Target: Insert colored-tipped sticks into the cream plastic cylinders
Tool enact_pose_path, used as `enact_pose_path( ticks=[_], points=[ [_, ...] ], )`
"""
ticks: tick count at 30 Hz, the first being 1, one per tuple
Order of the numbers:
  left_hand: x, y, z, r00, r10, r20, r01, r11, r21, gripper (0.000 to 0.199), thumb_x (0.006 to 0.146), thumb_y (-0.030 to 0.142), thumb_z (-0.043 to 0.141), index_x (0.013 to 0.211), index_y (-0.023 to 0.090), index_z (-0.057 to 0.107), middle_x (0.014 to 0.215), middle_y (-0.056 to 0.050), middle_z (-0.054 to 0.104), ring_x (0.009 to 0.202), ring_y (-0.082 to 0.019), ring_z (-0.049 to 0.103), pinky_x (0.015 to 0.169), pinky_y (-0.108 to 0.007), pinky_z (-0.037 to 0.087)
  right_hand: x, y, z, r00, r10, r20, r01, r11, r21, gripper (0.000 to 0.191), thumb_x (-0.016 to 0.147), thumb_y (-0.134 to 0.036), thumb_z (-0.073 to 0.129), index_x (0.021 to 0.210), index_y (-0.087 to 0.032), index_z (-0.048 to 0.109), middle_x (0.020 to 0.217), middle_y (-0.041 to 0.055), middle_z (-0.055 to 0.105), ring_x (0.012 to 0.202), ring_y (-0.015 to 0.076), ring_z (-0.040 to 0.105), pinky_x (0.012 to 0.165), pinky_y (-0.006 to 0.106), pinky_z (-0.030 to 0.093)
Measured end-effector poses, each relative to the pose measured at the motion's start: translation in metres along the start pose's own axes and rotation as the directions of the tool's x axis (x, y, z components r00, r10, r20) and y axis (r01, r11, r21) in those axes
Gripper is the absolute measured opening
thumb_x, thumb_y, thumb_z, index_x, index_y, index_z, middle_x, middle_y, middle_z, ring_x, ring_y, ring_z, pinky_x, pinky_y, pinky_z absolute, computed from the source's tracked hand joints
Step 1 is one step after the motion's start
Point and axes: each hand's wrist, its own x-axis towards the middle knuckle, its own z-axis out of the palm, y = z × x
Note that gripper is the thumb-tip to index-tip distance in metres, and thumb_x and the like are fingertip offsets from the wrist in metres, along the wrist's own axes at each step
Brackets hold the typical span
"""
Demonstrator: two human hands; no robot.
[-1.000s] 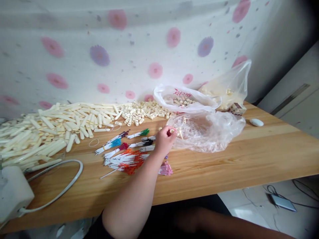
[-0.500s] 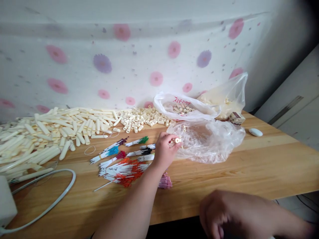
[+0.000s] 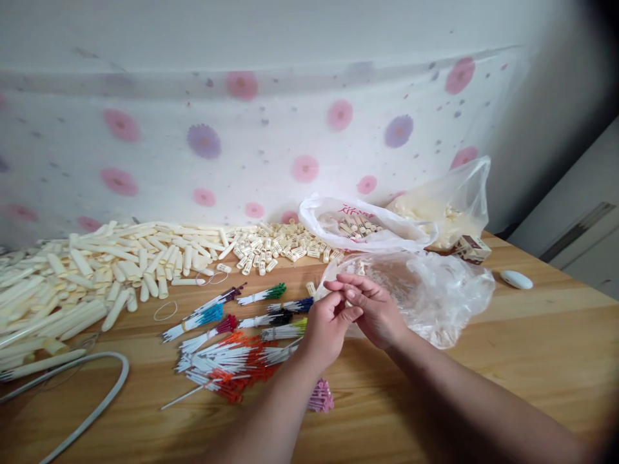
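My left hand (image 3: 326, 325) and my right hand (image 3: 377, 312) meet over the table beside the near plastic bag. Closed fingers of my left hand grip a small cream plastic part (image 3: 348, 303), mostly hidden between the hands. The fingers of my right hand are bent around the same spot, its thumb touching the left fingertips; what it pinches is hidden. Just behind my left hand lies a slotted cream piece (image 3: 311, 289). The open clear bag (image 3: 449, 303) behind my right hand holds small whitish pieces.
Bundled white sticks with coloured ends (image 3: 217, 354) lie left of my hands. Farther back are piles of cream tubes (image 3: 130, 258) and slotted cylinders (image 3: 271, 245). A white bag (image 3: 314, 216), a small box (image 3: 471, 249), a white oval object (image 3: 516, 279) and a white cable (image 3: 109, 393) are around.
My right hand has come up from the table's front edge to join my left hand. The cream part, its round end visible before, is now largely covered. The view has shifted slightly.
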Motion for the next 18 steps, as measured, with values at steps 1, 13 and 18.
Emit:
enact_pose_path(
  ticks=[1,13,18],
  points=[
    [0.0,-0.001,0.001,1.0,-0.012,0.003,0.012,1.0,-0.021,0.029,0.08,0.042,0.06,0.081,0.013,0.058,0.065,0.001,0.052,0.062,-0.013,0.049,0.06,-0.023,0.038,-0.002,0.001,-0.002,1.0,0.011,-0.002,-0.011,1.0,0.021,0.02,0.074,-0.026,0.071,0.095,-0.025,0.07,0.095,0.0043,0.073,0.079,0.0153,0.067,0.067,0.028,0.053],
    [-0.005,0.003,0.006,0.997,-0.072,-0.021,0.063,0.954,-0.293,0.037,0.079,0.048,0.061,0.088,0.012,0.061,0.055,0.004,0.046,0.051,-0.007,0.038,0.05,-0.019,0.032,0.001,-0.015,-0.015,0.971,-0.012,0.241,0.026,0.998,-0.055,0.014,0.083,-0.027,0.063,0.094,-0.024,0.071,0.108,0.0062,0.069,0.062,0.0143,0.065,0.049,0.029,0.052],
    [-0.002,-0.002,0.004,0.998,-0.06,-0.015,0.051,0.936,-0.348,0.035,0.08,0.047,0.061,0.089,0.013,0.06,0.052,0.007,0.04,0.049,-0.007,0.036,0.052,-0.021,0.034,0.001,-0.017,-0.018,0.972,-0.089,0.219,0.139,0.965,-0.221,0.014,0.081,-0.025,0.065,0.093,-0.024,0.071,0.107,0.0053,0.07,0.085,0.0185,0.067,0.067,0.033,0.057]
  ],
)
